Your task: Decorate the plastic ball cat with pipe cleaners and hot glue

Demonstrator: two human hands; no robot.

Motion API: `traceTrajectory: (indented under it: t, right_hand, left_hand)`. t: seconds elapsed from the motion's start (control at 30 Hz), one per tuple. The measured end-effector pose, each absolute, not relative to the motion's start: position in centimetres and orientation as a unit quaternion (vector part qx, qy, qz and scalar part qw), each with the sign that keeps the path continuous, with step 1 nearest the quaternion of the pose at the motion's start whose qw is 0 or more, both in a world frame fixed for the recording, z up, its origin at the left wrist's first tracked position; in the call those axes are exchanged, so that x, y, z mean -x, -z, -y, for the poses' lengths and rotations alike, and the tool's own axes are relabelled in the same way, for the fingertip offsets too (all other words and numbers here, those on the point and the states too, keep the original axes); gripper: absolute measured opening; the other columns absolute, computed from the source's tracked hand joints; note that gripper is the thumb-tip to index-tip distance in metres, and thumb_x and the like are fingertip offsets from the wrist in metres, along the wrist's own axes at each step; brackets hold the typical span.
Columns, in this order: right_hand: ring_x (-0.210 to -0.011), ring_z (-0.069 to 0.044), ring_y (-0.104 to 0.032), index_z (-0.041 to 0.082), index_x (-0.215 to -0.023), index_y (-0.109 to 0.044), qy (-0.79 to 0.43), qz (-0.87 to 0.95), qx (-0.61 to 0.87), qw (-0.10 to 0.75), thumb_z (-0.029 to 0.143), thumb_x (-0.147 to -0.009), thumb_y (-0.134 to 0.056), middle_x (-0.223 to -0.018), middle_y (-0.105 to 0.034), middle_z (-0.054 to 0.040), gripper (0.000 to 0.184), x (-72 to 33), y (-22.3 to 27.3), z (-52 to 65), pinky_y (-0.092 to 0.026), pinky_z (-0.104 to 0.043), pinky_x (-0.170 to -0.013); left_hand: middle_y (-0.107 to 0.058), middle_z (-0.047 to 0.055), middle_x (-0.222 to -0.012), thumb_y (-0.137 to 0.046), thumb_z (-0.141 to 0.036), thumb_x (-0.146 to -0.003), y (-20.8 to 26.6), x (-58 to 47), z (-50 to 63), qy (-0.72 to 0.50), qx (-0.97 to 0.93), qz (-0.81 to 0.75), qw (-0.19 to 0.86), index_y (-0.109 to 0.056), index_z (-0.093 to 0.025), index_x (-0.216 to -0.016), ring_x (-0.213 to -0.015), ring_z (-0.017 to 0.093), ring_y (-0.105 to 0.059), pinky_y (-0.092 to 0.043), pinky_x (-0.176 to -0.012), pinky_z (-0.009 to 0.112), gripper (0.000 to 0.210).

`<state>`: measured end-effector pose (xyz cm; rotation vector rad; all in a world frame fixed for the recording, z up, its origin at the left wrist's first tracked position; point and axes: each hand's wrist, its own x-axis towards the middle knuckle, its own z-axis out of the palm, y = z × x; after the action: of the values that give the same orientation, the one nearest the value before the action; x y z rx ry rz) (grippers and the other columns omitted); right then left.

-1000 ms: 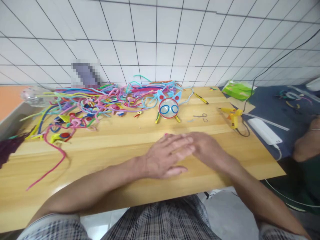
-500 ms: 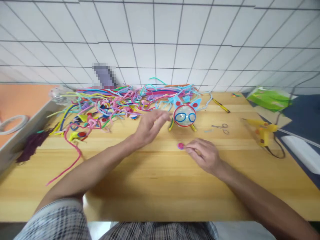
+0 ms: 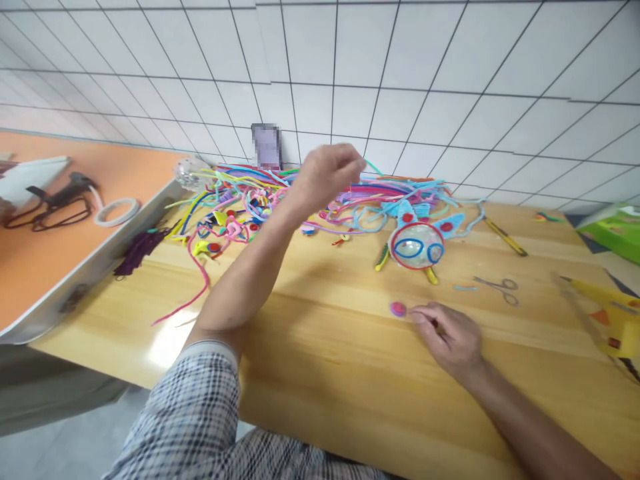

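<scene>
My left hand is raised over a heap of coloured pipe cleaners, fingers curled together; whatever they hold, if anything, is hidden. A green pipe cleaner end shows just beyond its fingertips. Low over the table, my right hand is closed in a pinch beside a small pink-and-purple pipe cleaner coil, seemingly gripping its thin tail. Behind the coil stands a clear round figure with a red rim, blue eye rings, light blue ears with red dots, and yellow-and-dark legs.
Small scissors and a short blue piece lie right of the figure. Farther right are a yellow cutter knife and a yellow glue gun. A phone leans on the tiled wall. An orange table adjoins at left.
My left hand has moved up and away from beside the figure to above the pipe cleaner heap. My right hand stays by the coil. The view has swung left.
</scene>
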<state>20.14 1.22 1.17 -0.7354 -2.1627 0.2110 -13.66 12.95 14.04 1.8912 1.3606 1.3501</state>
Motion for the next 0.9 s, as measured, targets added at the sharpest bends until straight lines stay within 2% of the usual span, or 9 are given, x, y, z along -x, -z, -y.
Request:
traceTrajectory:
  t: [0.1,0.2,0.37,0.5,0.67,0.77,0.9]
  right_hand:
    - [-0.050,-0.015,-0.071,0.027,-0.094,-0.076,-0.091,0.856,0.294,0.416,0.015,-0.104,-0.069,-0.070,-0.081,0.0025,0.018,-20.0,-1.2,-1.3,-0.053,-0.025,-0.054]
    - [-0.053,-0.015,-0.075,0.027,-0.094,-0.078,-0.099,0.855,0.298,0.412,0.014,-0.104,-0.068,-0.080,-0.087,0.0006,0.019,-19.9,-1.0,-1.4,-0.056,-0.025,-0.055]
    - [-0.051,-0.016,-0.074,0.028,-0.095,-0.077,-0.101,0.863,0.292,0.400,0.019,-0.107,-0.066,-0.075,-0.085,0.0015,0.019,-19.8,-0.8,-1.4,-0.055,-0.027,-0.051]
    - [-0.051,-0.016,-0.075,0.029,-0.096,-0.075,-0.087,0.867,0.296,0.391,0.020,-0.110,-0.064,-0.075,-0.084,0.0022,0.020,-20.0,-0.9,-1.5,-0.055,-0.027,-0.051]
    - [-0.051,-0.017,-0.076,0.031,-0.099,-0.073,-0.074,0.872,0.298,0.380,0.022,-0.111,-0.063,-0.074,-0.084,0.0033,0.017,-20.0,-1.1,-1.7,-0.055,-0.026,-0.049]
    - [-0.052,-0.019,-0.077,0.032,-0.099,-0.073,-0.075,0.874,0.308,0.369,0.027,-0.112,-0.062,-0.074,-0.083,0.0031,0.018,-20.2,-0.9,-1.7,-0.056,-0.028,-0.048]
    - [-0.057,-0.021,-0.080,0.033,-0.100,-0.075,-0.075,0.872,0.332,0.352,0.032,-0.113,-0.063,-0.079,-0.086,0.0011,0.019,-21.2,0.0,-1.7,-0.059,-0.030,-0.050]
  left_hand:
    - [-0.079,0.005,-0.087,-0.065,-0.018,-0.106,-14.9,17.1,-15.0,-0.504,-0.633,-0.555,0.195,-0.076,-0.013,-0.092,-0.076,0.015,-0.069,-0.052,-0.079,0.030,0.018]
    - [-0.080,0.008,-0.094,-0.060,-0.017,-0.107,-13.9,21.0,-16.7,-0.505,-0.573,-0.631,0.137,-0.074,-0.011,-0.095,-0.081,0.016,-0.070,-0.052,-0.084,0.032,0.020]
    - [-0.069,0.008,-0.078,-0.063,-0.009,-0.095,-9.5,26.5,-18.0,-0.430,-0.501,-0.750,0.047,-0.070,-0.015,-0.080,-0.095,0.025,-0.068,-0.048,-0.094,0.036,0.018]
    - [-0.061,0.007,-0.071,-0.072,-0.012,-0.092,-6.0,27.9,-18.6,-0.417,-0.447,-0.791,0.044,-0.062,-0.021,-0.071,-0.102,0.032,-0.065,-0.044,-0.095,0.038,0.025]
    - [-0.062,0.006,-0.074,-0.078,-0.018,-0.095,-3.0,28.1,-20.1,-0.469,-0.404,-0.783,0.065,-0.052,-0.025,-0.066,-0.104,0.027,-0.064,-0.040,-0.096,0.038,0.039]
    - [-0.063,0.004,-0.072,-0.080,-0.021,-0.094,-1.7,28.7,-21.2,-0.493,-0.382,-0.778,0.067,-0.054,-0.024,-0.065,-0.103,0.022,-0.063,-0.039,-0.096,0.036,0.039]
    - [-0.061,0.002,-0.063,-0.076,-0.013,-0.089,-0.8,29.4,-21.9,-0.520,-0.376,-0.762,0.079,-0.062,-0.021,-0.063,-0.099,0.020,-0.065,-0.040,-0.092,0.034,0.030]
